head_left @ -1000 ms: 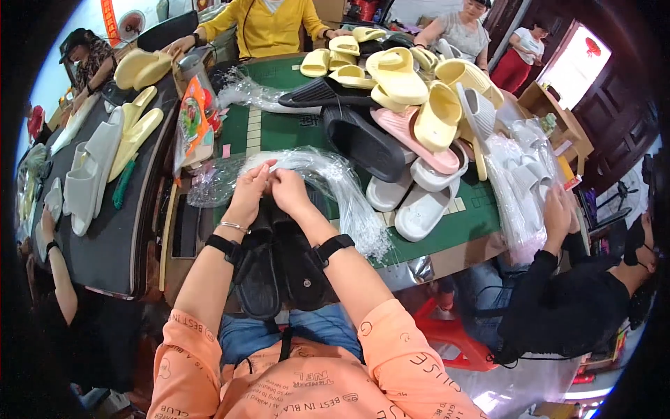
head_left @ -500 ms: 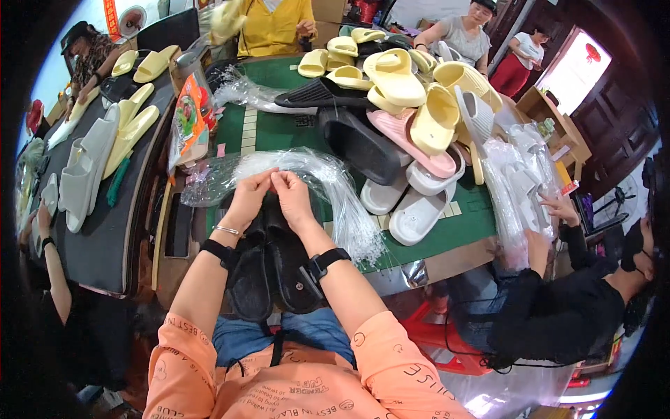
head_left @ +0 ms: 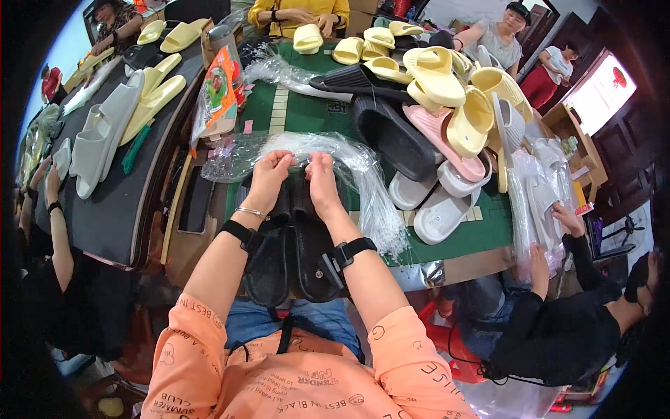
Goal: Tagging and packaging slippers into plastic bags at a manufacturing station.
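A pair of black slippers (head_left: pixel 267 269) lies below my hands at the table's near edge, soles side by side and their far ends partly hidden by my wrists. Above them my left hand (head_left: pixel 269 183) is closed in a pinch. My right hand (head_left: pixel 322 185), a short gap away, is closed too, thumb against curled fingers. Whatever either holds is too thin or hidden to make out. Just beyond the hands, a bundle of clear plastic strands (head_left: pixel 370 185) curves over the green tabletop (head_left: pixel 293 115), its loose ends fanning toward the right.
Yellow slides (head_left: pixel 434 73), a pink slide (head_left: pixel 436 133), grey slides (head_left: pixel 445 213) and a large black slipper (head_left: pixel 392 136) are heaped at right. Bagged slides (head_left: pixel 541 202) lie beside a co-worker's hands. An orange packet (head_left: pixel 222 87) stands left, near a dark side table (head_left: pixel 132 209).
My hands, touching at the fingertips before, have come apart. The view has shifted, so the scene sits further right. The co-worker in yellow has brought both hands together.
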A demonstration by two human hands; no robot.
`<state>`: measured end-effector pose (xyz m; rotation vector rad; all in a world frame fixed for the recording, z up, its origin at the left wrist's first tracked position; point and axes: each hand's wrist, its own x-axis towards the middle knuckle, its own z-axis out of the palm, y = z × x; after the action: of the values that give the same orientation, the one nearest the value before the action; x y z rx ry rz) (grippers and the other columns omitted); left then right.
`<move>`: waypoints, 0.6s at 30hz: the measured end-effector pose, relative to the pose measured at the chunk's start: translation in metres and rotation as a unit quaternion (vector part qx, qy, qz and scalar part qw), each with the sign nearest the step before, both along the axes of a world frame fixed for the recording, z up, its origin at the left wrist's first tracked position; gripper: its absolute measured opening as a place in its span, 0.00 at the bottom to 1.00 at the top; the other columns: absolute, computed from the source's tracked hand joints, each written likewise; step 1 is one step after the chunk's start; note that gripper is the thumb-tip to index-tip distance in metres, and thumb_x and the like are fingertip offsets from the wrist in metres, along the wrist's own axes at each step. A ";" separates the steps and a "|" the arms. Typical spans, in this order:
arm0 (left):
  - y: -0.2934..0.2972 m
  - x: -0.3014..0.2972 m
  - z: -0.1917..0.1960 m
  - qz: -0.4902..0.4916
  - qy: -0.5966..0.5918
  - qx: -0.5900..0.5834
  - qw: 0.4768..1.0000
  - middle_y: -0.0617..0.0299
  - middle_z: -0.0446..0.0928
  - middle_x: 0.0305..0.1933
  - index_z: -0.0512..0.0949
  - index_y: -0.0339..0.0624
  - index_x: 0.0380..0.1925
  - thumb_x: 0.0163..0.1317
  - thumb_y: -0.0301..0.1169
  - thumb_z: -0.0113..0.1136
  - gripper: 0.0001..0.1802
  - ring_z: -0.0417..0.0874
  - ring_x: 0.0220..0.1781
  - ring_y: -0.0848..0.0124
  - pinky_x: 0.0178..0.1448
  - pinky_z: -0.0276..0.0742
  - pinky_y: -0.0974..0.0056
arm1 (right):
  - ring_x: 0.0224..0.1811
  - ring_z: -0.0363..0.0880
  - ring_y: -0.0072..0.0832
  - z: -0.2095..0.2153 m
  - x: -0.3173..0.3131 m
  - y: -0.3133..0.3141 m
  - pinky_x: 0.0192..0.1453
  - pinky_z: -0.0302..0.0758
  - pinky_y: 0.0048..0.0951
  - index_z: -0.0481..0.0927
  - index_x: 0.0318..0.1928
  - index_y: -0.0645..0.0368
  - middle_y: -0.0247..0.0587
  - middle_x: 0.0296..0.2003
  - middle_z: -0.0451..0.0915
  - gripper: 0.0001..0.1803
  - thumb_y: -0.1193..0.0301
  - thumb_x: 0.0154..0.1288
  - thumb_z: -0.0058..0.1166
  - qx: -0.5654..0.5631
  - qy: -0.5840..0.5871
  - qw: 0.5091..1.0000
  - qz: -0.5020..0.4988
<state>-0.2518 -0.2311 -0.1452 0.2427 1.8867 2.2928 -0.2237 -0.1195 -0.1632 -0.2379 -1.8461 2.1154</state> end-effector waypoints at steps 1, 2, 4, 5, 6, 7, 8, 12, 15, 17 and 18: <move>-0.002 -0.002 -0.001 0.000 -0.017 0.062 0.998 0.69 0.72 0.26 0.74 0.35 0.38 0.60 0.27 0.51 0.08 0.62 0.20 0.85 0.23 0.56 0.79 | 0.26 0.60 0.18 -0.001 0.001 -0.001 0.34 0.62 0.20 0.65 0.40 0.59 0.29 0.24 0.62 0.17 0.57 0.69 0.33 -0.001 -0.001 1.000 0.003; -0.003 -0.003 -0.003 -0.008 -0.036 0.080 0.996 0.70 0.70 0.27 0.72 0.36 0.39 0.61 0.28 0.50 0.09 0.59 0.19 0.85 0.22 0.55 0.79 | 0.27 0.59 0.18 -0.002 0.002 -0.003 0.35 0.62 0.21 0.65 0.39 0.59 0.29 0.25 0.62 0.17 0.57 0.70 0.32 0.014 0.018 1.000 0.009; -0.002 -0.004 -0.005 -0.011 -0.033 0.060 0.998 0.70 0.70 0.27 0.73 0.36 0.39 0.61 0.28 0.50 0.09 0.59 0.20 0.85 0.23 0.55 0.79 | 0.31 0.61 0.21 -0.002 0.004 -0.003 0.39 0.63 0.24 0.64 0.38 0.60 0.32 0.28 0.64 0.16 0.59 0.70 0.31 0.055 0.035 0.997 0.030; -0.002 -0.004 -0.005 -0.017 -0.029 0.042 0.999 0.71 0.69 0.27 0.73 0.35 0.39 0.62 0.28 0.50 0.09 0.59 0.20 0.85 0.23 0.55 0.79 | 0.31 0.61 0.21 -0.001 0.005 -0.003 0.39 0.63 0.24 0.64 0.38 0.60 0.32 0.28 0.64 0.16 0.59 0.70 0.31 0.055 0.035 0.997 0.031; -0.004 -0.003 -0.005 -0.024 -0.017 0.048 0.998 0.71 0.69 0.27 0.73 0.36 0.39 0.62 0.29 0.50 0.09 0.59 0.20 0.86 0.23 0.55 0.79 | 0.32 0.62 0.22 -0.001 0.006 -0.003 0.41 0.64 0.25 0.64 0.38 0.60 0.33 0.29 0.65 0.15 0.60 0.70 0.32 0.099 0.026 0.994 0.030; -0.003 -0.003 -0.005 -0.025 -0.017 0.049 0.998 0.71 0.69 0.27 0.73 0.36 0.39 0.62 0.29 0.50 0.09 0.59 0.20 0.86 0.23 0.55 0.79 | 0.34 0.63 0.23 -0.001 0.006 -0.002 0.42 0.64 0.26 0.65 0.38 0.61 0.35 0.30 0.66 0.15 0.60 0.70 0.33 0.143 0.018 0.989 0.028; -0.002 -0.003 -0.004 -0.024 -0.017 0.048 0.998 0.70 0.69 0.28 0.73 0.37 0.39 0.63 0.29 0.49 0.09 0.58 0.19 0.86 0.22 0.53 0.79 | 0.34 0.63 0.23 -0.001 0.007 -0.002 0.42 0.64 0.26 0.65 0.38 0.61 0.35 0.30 0.66 0.15 0.60 0.70 0.33 0.144 0.017 0.989 0.028; -0.003 -0.002 -0.004 -0.026 -0.022 0.045 0.998 0.72 0.69 0.27 0.74 0.39 0.38 0.62 0.29 0.50 0.08 0.58 0.21 0.87 0.24 0.55 0.79 | 0.36 0.69 0.28 0.005 0.010 -0.005 0.45 0.66 0.28 0.68 0.37 0.63 0.42 0.32 0.72 0.16 0.62 0.69 0.35 0.163 0.008 0.986 0.020; -0.005 -0.001 -0.004 -0.027 -0.024 0.053 0.998 0.73 0.68 0.27 0.74 0.39 0.37 0.62 0.29 0.50 0.07 0.57 0.20 0.87 0.24 0.54 0.80 | 0.35 0.72 0.31 0.008 0.012 -0.008 0.44 0.67 0.29 0.70 0.36 0.64 0.45 0.31 0.75 0.16 0.62 0.68 0.36 0.169 -0.001 0.986 0.013; -0.004 -0.002 -0.005 -0.029 -0.024 0.055 0.998 0.74 0.69 0.27 0.74 0.39 0.37 0.62 0.29 0.50 0.07 0.57 0.21 0.87 0.24 0.55 0.80 | 0.35 0.73 0.32 0.006 0.011 -0.007 0.43 0.67 0.30 0.71 0.35 0.65 0.46 0.31 0.76 0.17 0.62 0.68 0.37 0.165 -0.005 0.986 0.005; -0.004 -0.002 -0.006 -0.032 -0.025 0.055 0.998 0.74 0.69 0.27 0.74 0.39 0.37 0.62 0.29 0.50 0.07 0.57 0.21 0.87 0.24 0.55 0.80 | 0.34 0.72 0.33 0.005 0.011 -0.007 0.43 0.67 0.30 0.71 0.34 0.65 0.46 0.31 0.76 0.17 0.62 0.68 0.37 0.166 -0.004 0.986 -0.003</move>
<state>-0.2536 -0.2351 -0.1507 0.2533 1.7071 2.3411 -0.2127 -0.1264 -0.1586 -0.1710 -2.1580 1.7663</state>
